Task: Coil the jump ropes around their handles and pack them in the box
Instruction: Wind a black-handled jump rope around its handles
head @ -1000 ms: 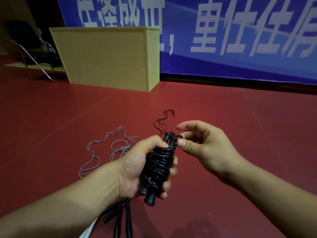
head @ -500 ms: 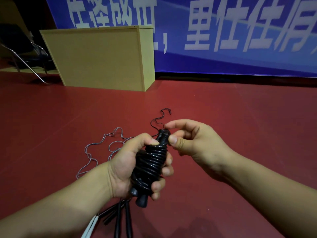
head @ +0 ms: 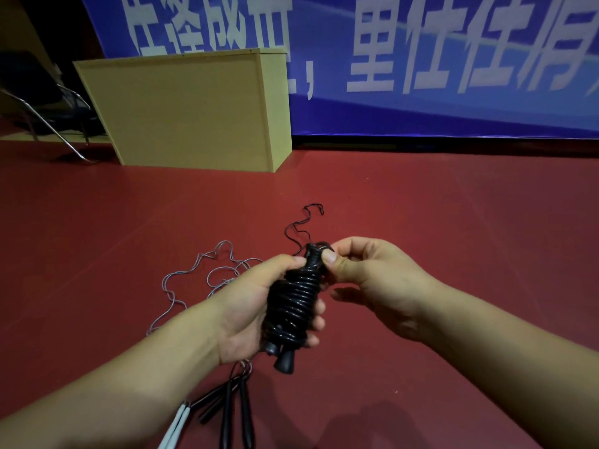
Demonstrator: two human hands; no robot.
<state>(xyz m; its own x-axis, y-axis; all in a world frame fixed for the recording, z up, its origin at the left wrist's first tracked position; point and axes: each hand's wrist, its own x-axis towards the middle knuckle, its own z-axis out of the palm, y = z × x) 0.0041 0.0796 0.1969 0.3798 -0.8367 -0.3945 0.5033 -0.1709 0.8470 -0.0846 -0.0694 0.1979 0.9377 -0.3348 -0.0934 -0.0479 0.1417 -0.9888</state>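
Rope bundle [head: 293,303], black, coiled round its handles, above red floor [head: 453,222] | left hand [head: 249,312] grips it | right hand [head: 372,280] pinches top loop | loose grey rope [head: 194,277] on floor behind.

Blue banner [head: 421,59] with large white Chinese characters, cropped at top, "重任" readable, rest unclear
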